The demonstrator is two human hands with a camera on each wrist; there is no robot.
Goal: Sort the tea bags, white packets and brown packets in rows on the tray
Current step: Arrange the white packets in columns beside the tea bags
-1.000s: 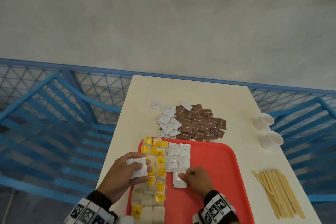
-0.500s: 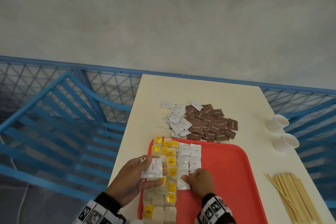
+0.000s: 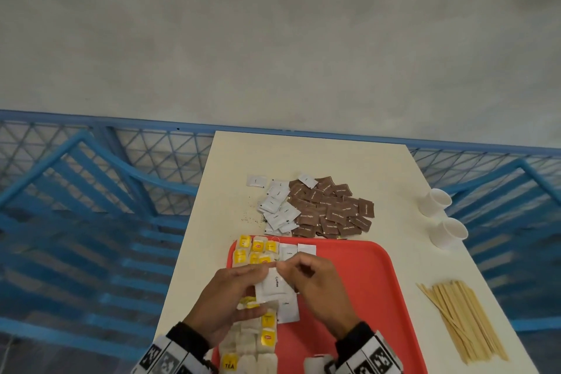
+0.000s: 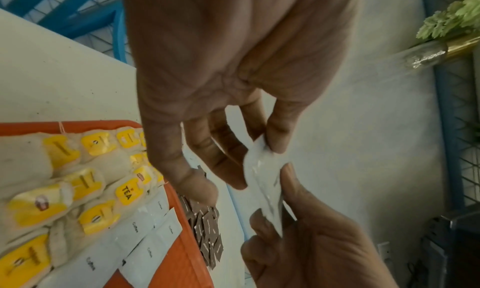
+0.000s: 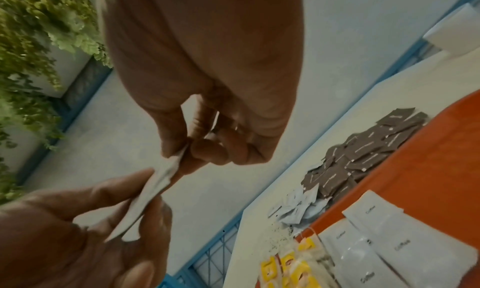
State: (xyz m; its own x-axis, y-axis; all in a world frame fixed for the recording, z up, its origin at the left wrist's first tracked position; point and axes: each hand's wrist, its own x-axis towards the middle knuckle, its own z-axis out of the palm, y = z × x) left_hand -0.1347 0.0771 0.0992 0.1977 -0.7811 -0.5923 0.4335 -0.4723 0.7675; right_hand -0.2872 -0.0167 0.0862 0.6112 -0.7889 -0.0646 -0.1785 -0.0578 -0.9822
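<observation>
Over the left half of the red tray [image 3: 370, 282], both hands hold a white packet [image 3: 274, 284] marked "Coffee". My left hand [image 3: 256, 288] grips its lower part between thumb and fingers. My right hand [image 3: 287, 267] pinches its top edge, as the right wrist view shows [image 5: 179, 155]. In the left wrist view the packet [image 4: 262, 173] is seen edge-on between both hands. Tea bags [image 3: 258, 252] with yellow tags lie in rows along the tray's left side. Beside them lie white packets [image 3: 288, 252]. Behind the tray, loose white packets [image 3: 276, 209] and brown packets [image 3: 331, 209] lie heaped on the table.
Two white paper cups [image 3: 434, 202] [image 3: 449, 232] stand at the table's right edge. A bundle of wooden stirrers [image 3: 464, 316] lies right of the tray. Dark crumbs [image 3: 252, 215] are scattered left of the white pile. Blue railing surrounds the table.
My right hand has lifted off the packet it laid on the tray and now pinches the packet in my left hand. The left hand has shifted right, over the tray.
</observation>
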